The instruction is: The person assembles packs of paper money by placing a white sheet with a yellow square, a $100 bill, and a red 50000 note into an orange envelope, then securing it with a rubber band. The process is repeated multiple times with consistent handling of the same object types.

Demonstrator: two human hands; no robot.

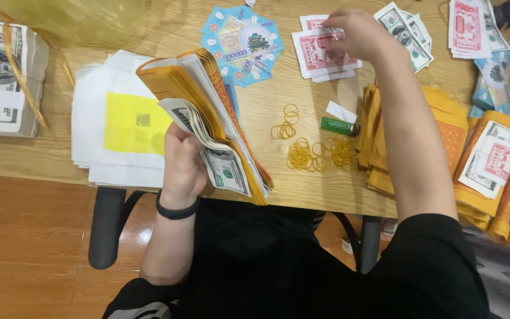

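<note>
Surface: a pale wooden table (302, 189) over a reddish wood floor, seen from above; dark lap and metal table legs lie below its near edge.
Left hand: the left hand (183, 160), a black band on its wrist, is closed around the lower end of a mixed paper bundle (213, 118) held just above the table's near edge.
Bundle: orange-yellow sheets outside, grey-green banknote-style slips inside, fanned and curling at the free end.
Handling: judged light but floppy and slippery; loose leaves will slide apart, so pinch it firmly across one short end, thumb on top, as it is held now.
Middle of table: loose yellow rubber bands (308, 150), a small green lighter (339, 125) and a white slip beside it.
White stack: white sheets with a yellow square (130, 123), just left of the bundle.
Right side: orange paper piles (450, 127) under the forearm.
Right hand: the right hand (356, 34) reaches far, fingertips curled narrow, pinching the top red-and-white printed slips (321, 54).
Far edge: a blue octagonal paper (243, 41), more note-style stacks, and a banded note brick (4, 77) far left.
</note>
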